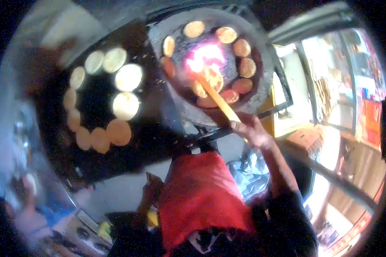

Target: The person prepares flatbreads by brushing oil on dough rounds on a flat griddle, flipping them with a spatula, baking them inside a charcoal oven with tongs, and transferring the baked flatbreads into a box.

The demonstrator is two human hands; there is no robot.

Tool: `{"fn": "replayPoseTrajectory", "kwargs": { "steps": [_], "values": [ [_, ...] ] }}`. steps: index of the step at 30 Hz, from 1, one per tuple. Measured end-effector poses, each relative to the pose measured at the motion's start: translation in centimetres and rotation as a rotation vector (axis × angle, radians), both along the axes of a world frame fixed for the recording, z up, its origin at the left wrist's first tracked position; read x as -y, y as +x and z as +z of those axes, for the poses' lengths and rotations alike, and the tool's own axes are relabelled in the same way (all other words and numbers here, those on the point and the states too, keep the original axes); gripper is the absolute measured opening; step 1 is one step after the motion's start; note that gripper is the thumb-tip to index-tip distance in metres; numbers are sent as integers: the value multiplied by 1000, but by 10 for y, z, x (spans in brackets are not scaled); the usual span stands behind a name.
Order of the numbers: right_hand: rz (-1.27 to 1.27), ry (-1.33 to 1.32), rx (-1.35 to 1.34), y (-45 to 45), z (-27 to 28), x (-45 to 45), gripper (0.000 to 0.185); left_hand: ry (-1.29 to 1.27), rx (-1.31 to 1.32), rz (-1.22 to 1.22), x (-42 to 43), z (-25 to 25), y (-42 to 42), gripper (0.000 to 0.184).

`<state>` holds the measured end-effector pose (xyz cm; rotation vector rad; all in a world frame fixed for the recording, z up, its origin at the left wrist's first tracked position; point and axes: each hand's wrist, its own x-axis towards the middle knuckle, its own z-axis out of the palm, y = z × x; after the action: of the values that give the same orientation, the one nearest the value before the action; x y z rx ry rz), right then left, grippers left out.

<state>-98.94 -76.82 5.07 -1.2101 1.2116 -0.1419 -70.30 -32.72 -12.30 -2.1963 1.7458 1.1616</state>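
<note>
My right hand (254,132) is closed round the handle of a long wooden tool (221,102). The tool's far end reaches over the round pan (182,21), close to a flatbread (213,80) beside bright pink-white flames (206,58). More round flatbreads stand in a ring along the pan's inner wall. My left hand (153,187) hangs low beside the red apron (201,184), its fingers bent round a small brownish object (150,176) too dark to name. On the dark griddle (150,141) to the left lies a ring of pale flatbreads (126,106).
A metal bar (334,177) crosses the right side, with a glass case (326,85) and a brown box (305,139) near it. Plastic bags (248,173) lie below the pan. Another person's arm (29,197) shows at the far left.
</note>
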Motion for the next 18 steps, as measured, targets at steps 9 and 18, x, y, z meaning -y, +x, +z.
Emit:
{"fn": "replayPoseTrajectory", "kwargs": {
  "steps": [9,18],
  "values": [
    [-47,-939,-620,-95,79,-145,62,178,-316,166,87,-14,20,37],
    [57,-1606,-1292,-246,167,-284,29,302,-1164,548,223,86,-156,40]
  ]
}}
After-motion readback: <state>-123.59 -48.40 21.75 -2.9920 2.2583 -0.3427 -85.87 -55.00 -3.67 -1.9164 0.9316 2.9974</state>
